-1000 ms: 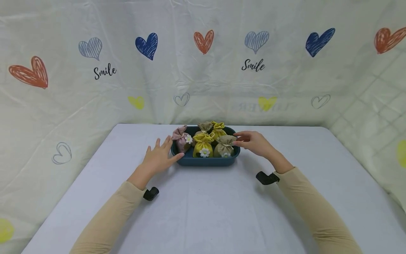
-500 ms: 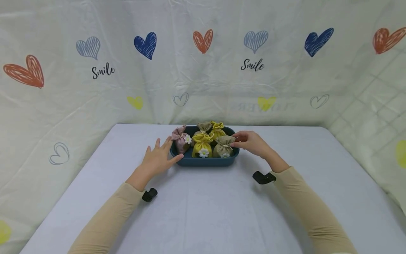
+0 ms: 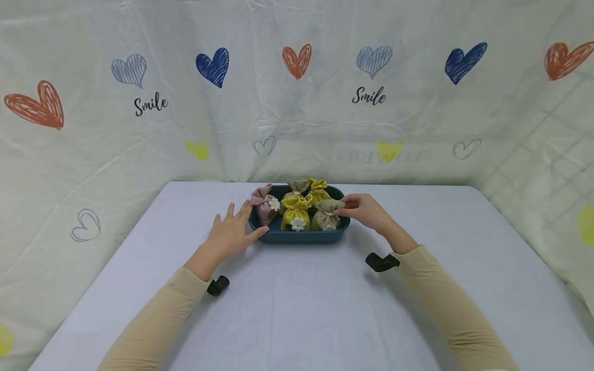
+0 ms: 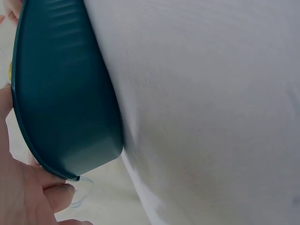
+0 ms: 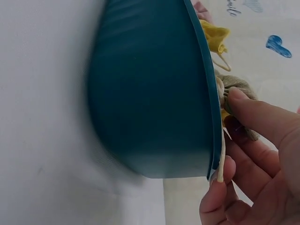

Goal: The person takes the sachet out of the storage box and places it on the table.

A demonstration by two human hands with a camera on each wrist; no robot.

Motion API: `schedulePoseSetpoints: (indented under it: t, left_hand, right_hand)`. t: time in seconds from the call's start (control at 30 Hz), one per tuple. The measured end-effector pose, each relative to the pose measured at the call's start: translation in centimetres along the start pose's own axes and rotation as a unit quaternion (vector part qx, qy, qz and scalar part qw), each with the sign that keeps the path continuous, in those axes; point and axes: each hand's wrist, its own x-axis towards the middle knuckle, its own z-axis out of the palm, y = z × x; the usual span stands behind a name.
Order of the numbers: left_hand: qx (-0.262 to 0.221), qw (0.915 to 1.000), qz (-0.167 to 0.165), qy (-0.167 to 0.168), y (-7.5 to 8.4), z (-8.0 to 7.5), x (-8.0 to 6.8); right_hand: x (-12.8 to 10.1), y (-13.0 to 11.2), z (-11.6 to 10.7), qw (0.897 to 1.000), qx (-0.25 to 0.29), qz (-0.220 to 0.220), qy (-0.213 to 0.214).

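A dark teal tub (image 3: 301, 237) on the table holds several small drawstring pouches. At its front right, my right hand (image 3: 368, 211) pinches the gathered neck of a beige-green pouch (image 3: 326, 222). In the right wrist view, thumb and forefinger close on that pouch (image 5: 244, 88), while a pale cord hangs over the rim. My left hand (image 3: 228, 234) spreads its fingers against the tub's left end, beside a pink pouch (image 3: 266, 212) with a white flower. The left wrist view has this hand (image 4: 23, 192) touching the tub's rim (image 4: 35, 157).
A yellow pouch (image 3: 295, 214) with a white flower sits at the tub's front middle. Behind it are another yellow pouch (image 3: 318, 190) and another beige one (image 3: 299, 186). The tub stands near the far edge of the white-covered table (image 3: 297, 304), before a heart-printed curtain (image 3: 325, 113).
My right hand has shifted slightly left and closed on the neck of the beige-green pouch. My left hand stays at the tub's left end. The pouches keep their places.
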Motion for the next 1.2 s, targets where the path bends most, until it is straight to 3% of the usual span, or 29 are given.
schedulePoseSetpoints:
  t: [0.5,0.83,1.2]
  left_hand:
    - [0.001,1.0000,0.007,0.001,0.1,0.0,0.2]
    - [0.005,1.0000,0.004,-0.001,0.1,-0.2,0.0]
    - [0.007,0.9999,-0.001,-0.008,0.1,-0.3,0.0]
  right_hand:
    - [-0.3,0.2,0.6,0.998,0.049,-0.006,0.044]
    - [-0.1,0.2,1.1,0.989,0.120,0.026,0.085]
    - [0.0,0.2,1.7,0.985,0.126,-0.003,0.116]
